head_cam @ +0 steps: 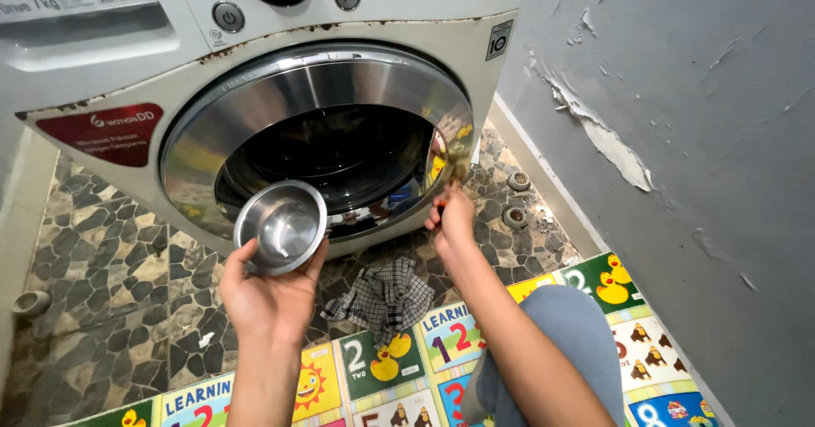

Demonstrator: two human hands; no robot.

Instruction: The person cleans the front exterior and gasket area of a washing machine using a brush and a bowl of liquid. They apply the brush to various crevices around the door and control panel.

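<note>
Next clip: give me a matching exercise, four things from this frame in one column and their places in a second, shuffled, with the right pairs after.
Things:
1. steel bowl
2. checked cloth
3. brush
4. play mat

Places:
A. on the stone floor, below the washer door
B. held up in the left hand
C. along the bottom of the view, under the person's knee
D. in the right hand, against the door's chrome rim

Pairs: 1-B, 2-A, 3-D, 4-C
</note>
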